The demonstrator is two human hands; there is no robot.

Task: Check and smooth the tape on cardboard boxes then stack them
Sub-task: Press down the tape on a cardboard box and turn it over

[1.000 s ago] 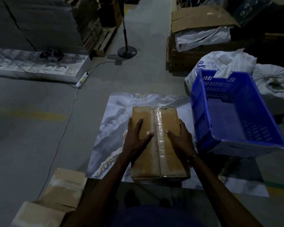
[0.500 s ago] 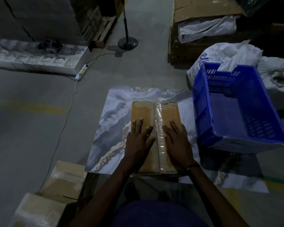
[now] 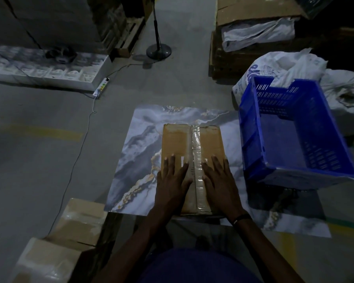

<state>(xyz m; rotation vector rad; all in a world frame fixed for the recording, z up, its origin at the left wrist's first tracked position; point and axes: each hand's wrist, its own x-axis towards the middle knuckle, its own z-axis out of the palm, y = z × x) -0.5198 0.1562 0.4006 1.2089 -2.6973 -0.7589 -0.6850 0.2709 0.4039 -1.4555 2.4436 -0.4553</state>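
Both hands lie flat with straight fingers, gripping nothing: the left hand (image 3: 173, 180) and right hand (image 3: 220, 181) press the top of the cardboard box (image 3: 192, 152) on either side of its clear tape strip (image 3: 198, 160). The box sits on a marble-patterned slab (image 3: 139, 148) on a dim concrete floor (image 3: 39, 160). A blue plastic crate (image 3: 251, 144) stands just right, and more taped boxes (image 3: 78, 223) lie near left.

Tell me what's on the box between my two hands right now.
The shiny tape strip running along the cardboard box seam lies between the left hand and right hand, seen in the head view.
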